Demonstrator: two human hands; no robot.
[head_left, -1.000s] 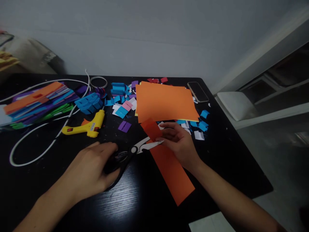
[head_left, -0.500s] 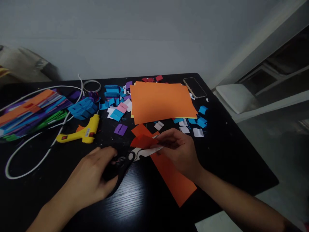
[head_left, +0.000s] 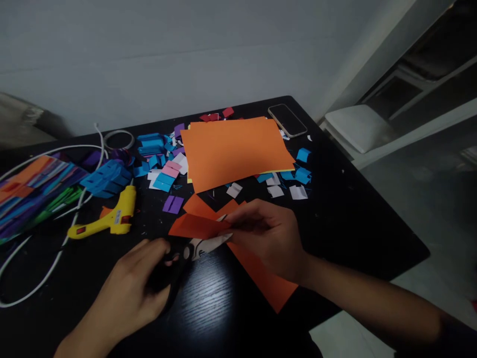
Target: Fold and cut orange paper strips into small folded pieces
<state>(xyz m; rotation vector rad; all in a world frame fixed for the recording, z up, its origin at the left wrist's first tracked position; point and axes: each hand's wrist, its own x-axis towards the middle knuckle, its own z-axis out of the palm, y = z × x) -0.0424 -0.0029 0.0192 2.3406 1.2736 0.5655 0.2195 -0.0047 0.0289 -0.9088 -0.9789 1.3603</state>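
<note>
My left hand [head_left: 136, 283] is closed round the black handles of a pair of scissors [head_left: 210, 244]. The blades point right and stand apart, with the paper between them. Pinched in my right hand [head_left: 266, 238] is a small piece of orange paper [head_left: 199, 227], its free end pointing left over the blades. My fingertips sit close to the blade tips and hide part of the paper. Below my right hand an orange paper strip [head_left: 266, 278] lies slanted on the black table [head_left: 354, 238]. Another orange piece [head_left: 201, 205] lies just behind the scissors.
A stack of orange sheets [head_left: 238, 151] lies behind my hands among scattered blue, white, purple and red paper pieces. At left are a yellow glue gun [head_left: 115, 216], its white cord [head_left: 59, 253] and bundled colored strips [head_left: 40, 189]. A phone [head_left: 286, 120] rests at the back right.
The view has shifted and tilted. More of the orange piece now sticks out left of my right fingers, over the scissors. Both hands keep their grip.
</note>
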